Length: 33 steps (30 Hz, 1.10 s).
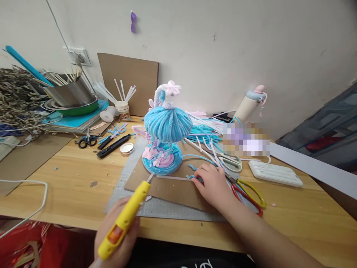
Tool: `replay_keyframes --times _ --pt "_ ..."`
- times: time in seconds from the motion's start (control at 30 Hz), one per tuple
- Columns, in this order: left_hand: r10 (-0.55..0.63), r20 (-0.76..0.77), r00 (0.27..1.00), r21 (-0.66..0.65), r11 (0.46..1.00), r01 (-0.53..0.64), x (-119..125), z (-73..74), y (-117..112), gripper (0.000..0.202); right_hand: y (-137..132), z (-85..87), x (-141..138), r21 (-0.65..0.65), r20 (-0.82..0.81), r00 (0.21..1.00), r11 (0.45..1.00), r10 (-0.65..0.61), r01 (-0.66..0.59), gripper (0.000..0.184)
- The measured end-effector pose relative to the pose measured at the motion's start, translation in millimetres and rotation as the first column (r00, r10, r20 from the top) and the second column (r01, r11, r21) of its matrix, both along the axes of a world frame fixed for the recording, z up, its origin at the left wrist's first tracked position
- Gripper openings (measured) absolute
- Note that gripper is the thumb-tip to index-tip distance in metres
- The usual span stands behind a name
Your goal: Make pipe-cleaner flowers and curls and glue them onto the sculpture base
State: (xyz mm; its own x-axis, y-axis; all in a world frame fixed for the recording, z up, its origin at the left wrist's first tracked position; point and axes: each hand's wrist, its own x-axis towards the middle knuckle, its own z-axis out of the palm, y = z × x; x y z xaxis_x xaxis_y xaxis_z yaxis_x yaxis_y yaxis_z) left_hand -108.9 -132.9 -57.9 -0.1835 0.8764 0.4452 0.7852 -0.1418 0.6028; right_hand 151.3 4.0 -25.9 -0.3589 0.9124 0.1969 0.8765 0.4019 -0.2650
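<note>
The glue gun (126, 217), yellow with an orange switch, is nearest, in front of the lamp (168, 124). The left hand (115, 227) is closed round it, a firm grip, with the metal tip pointing up at the rim of the lamp's round base, close to it; whether they touch I cannot tell. The right hand (213, 184) is in front and to the right of the lamp, its fingertips drawn together at a short blue curl (190, 177); whether that grip pinches the curl or only touches it, I cannot tell.

The lamp, with its ribbed blue shade over a blue and pink base, stands upright on a cardboard sheet (167, 192), which lies on a grey mat (128, 203) on the wooden bench (69, 186). To the right of the lamp are red-and-yellow-handled scissors (252, 195), pale green-handled scissors (231, 162) and, farther right, a white power strip (275, 174).

Left of the lamp lie a white lid (126, 149), a black knife (113, 146) and black scissors (87, 140). Behind the lamp to its right is a heap of blue stems (205, 133), with a cream bottle (247, 105) beyond. Behind and left of the lamp stand a cup (122, 110) of white sticks and a steel pot (73, 91), and a brown board (129, 80) leans on the wall (195, 44).
</note>
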Motion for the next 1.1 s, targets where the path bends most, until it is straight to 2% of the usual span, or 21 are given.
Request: replay_keyframes --times 0.07,0.13,0.17,0.23,0.3,0.4,0.5,0.57,0.67,0.77,0.93,1.1 --pt "-0.172 0.056 0.984 0.052 0.984 0.169 16.6 4.9 5.8 0.024 2.2 0.2 5.0 0.0 -0.12 0.993 1.0 0.005 -0.005 0.008" --pt "-0.277 0.095 0.956 0.053 0.96 0.273 26.3 9.9 11.3 0.02 3.3 1.9 9.9 -0.044 -0.309 0.951 0.999 0.005 -0.019 0.008" --pt "-0.304 0.102 0.947 0.046 0.953 0.301 29.2 12.3 14.0 0.019 3.2 3.4 11.8 -0.1 -0.422 0.907 0.994 -0.014 -0.031 0.009" --pt "-0.322 0.102 0.941 0.036 0.947 0.32 32.9 16.7 19.1 0.018 1.5 7.1 14.0 -0.264 -0.642 0.76 0.96 -0.102 -0.095 0.013" --pt "-0.336 0.121 0.934 0.008 0.941 0.337 36.4 20.6 24.1 0.016 -2.0 11.0 14.0 -0.426 -0.782 0.572 0.883 -0.249 -0.198 0.019" --pt "-0.293 0.232 0.927 -0.045 0.949 0.311 43.7 24.1 30.8 0.021 -8.3 14.7 10.9 -0.56 -0.827 0.309 0.736 -0.469 -0.381 0.027" --pt "-0.209 0.327 0.922 -0.037 0.972 0.233 49.7 21.6 34.6 0.027 -13.3 15.0 7.1 -0.611 -0.761 0.175 0.6 -0.624 -0.517 0.031" --pt "-0.172 0.337 0.926 -0.022 0.981 0.191 50.8 17.6 35.0 0.027 -15.9 14.2 5.1 -0.626 -0.722 0.144 0.55 -0.677 -0.553 0.031" --pt "-0.15 0.26 0.954 0.019 0.988 0.15 49.7 14.9 33.4 0.025 -20.2 13.4 2.9 -0.635 -0.677 0.109 0.502 -0.728 -0.587 0.03" --pt "-0.229 0.205 0.952 0.031 0.973 0.228 50.1 21.4 32.1 0.027 -25.2 13.9 1.0 -0.643 -0.637 0.096 0.459 -0.765 -0.613 0.029" --pt "-0.361 0.221 0.906 0.048 0.932 0.36 56.3 39.8 35.8 0.027 -30.3 15.3 -0.6 -0.641 -0.631 0.085 0.457 -0.771 -0.616 0.028" --pt "-0.435 0.109 0.894 0.12 0.899 0.422 56.6 45.3 42.9 0.024 -30.4 17.8 0.5 -0.627 -0.624 0.081 0.436 -0.777 -0.646 0.026"
